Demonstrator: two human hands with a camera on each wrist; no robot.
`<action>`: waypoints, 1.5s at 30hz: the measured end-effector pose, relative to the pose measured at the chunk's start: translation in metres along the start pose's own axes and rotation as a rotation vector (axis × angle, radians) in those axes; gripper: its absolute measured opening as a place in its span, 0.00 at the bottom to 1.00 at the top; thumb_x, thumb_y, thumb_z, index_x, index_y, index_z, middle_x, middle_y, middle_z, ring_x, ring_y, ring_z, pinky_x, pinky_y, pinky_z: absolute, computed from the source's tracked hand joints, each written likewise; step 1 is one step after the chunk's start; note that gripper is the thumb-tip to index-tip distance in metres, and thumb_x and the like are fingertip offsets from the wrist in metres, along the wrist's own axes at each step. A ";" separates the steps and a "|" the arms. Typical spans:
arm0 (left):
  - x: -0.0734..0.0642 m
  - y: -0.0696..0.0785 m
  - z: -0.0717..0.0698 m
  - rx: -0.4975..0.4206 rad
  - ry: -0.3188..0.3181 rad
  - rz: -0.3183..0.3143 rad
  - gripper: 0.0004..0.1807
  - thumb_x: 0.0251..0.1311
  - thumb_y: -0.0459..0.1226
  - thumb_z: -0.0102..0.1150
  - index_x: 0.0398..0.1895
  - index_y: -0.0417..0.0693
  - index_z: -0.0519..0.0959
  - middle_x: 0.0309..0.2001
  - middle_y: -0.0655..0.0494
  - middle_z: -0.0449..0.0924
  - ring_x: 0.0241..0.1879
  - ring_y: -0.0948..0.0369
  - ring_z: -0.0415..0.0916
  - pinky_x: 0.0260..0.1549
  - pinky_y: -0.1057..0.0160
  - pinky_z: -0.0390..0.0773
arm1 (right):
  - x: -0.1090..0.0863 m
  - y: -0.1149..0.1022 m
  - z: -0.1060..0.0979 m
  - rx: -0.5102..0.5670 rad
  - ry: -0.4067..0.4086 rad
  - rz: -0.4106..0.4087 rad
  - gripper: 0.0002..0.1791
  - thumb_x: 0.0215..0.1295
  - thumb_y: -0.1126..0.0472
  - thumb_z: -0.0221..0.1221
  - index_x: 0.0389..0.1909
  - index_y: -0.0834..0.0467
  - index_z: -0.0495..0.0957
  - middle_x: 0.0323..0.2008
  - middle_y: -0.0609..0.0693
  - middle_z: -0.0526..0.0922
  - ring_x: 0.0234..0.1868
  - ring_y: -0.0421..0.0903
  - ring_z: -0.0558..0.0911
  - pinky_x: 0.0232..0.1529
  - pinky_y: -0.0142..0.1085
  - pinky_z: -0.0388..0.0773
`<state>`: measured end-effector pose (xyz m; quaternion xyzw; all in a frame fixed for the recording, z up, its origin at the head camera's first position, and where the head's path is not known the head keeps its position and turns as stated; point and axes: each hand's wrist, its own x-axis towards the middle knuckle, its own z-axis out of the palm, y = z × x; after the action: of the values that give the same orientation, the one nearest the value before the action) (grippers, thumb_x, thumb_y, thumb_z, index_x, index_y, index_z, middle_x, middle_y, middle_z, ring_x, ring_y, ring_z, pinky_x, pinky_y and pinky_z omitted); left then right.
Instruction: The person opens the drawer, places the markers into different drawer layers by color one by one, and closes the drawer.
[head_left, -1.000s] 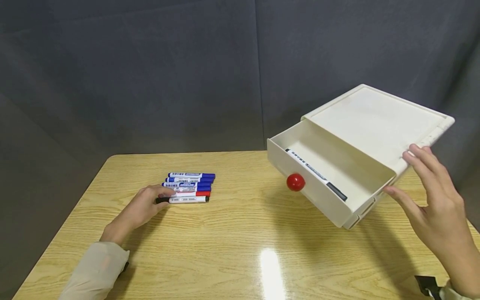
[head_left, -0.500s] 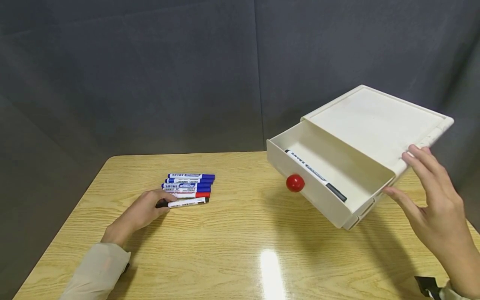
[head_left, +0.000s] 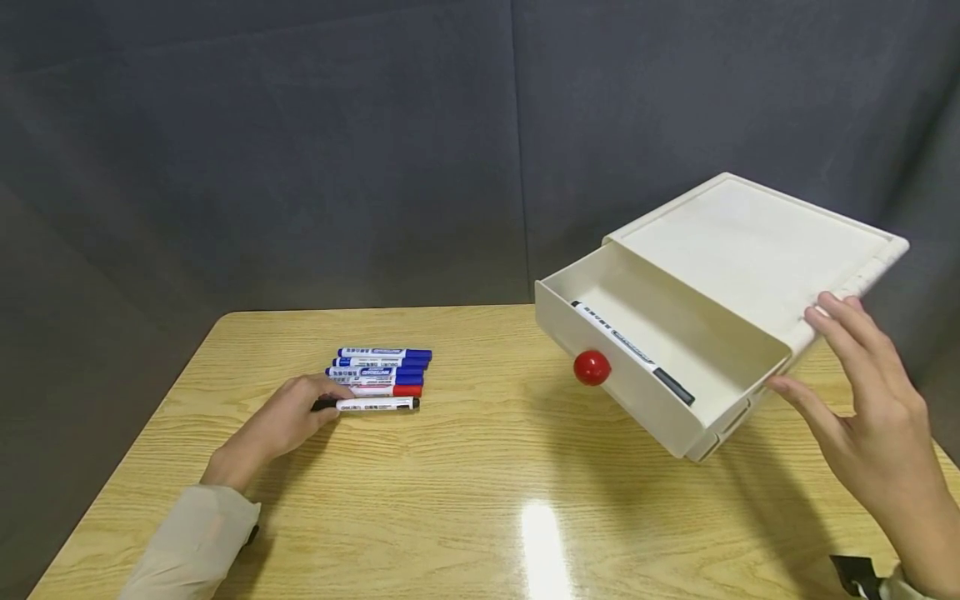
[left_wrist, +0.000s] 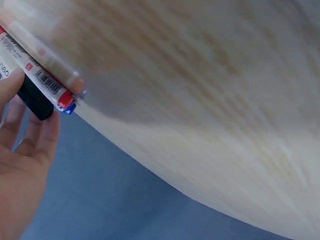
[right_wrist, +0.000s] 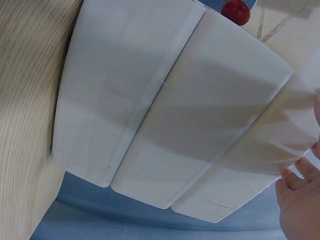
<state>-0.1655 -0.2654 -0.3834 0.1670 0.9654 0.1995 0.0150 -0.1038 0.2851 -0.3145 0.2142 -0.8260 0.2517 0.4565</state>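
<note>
My left hand (head_left: 285, 421) pinches a black-ended whiteboard marker (head_left: 377, 404) by its left end, over the table at the left. In the left wrist view the thumb lies on the marker and the black cap (left_wrist: 36, 100) sits against the fingers. Right behind it lie a red-capped marker (head_left: 407, 390) and several blue-capped markers (head_left: 384, 353), side by side. My right hand (head_left: 873, 400) rests its fingertips and thumb on the near right edge of a white drawer box (head_left: 750, 242). Its top drawer (head_left: 618, 383) is pulled out, with one black-capped marker (head_left: 633, 348) inside along the front wall.
A round red knob (head_left: 592, 367) sticks out from the drawer's front. The wooden table (head_left: 450, 492) ends at a dark cloth backdrop (head_left: 337, 150). In the right wrist view the box's panelled side (right_wrist: 185, 115) rises from the tabletop.
The black-ended marker tilted slightly at its right end, then levelled again, staying in my left hand's pinch. The right hand and drawer box hold their places.
</note>
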 end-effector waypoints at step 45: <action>0.012 0.072 -0.038 0.073 0.155 0.236 0.15 0.58 0.25 0.65 0.48 0.44 0.84 0.50 0.48 0.84 0.53 0.50 0.79 0.51 0.50 0.81 | 0.001 -0.001 0.001 0.012 0.004 0.006 0.45 0.65 0.34 0.52 0.58 0.75 0.73 0.59 0.74 0.74 0.74 0.51 0.65 0.76 0.32 0.58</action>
<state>-0.1580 -0.2140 -0.3200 0.2640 0.9440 0.1768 -0.0892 -0.1044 0.2835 -0.3142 0.2138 -0.8243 0.2586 0.4560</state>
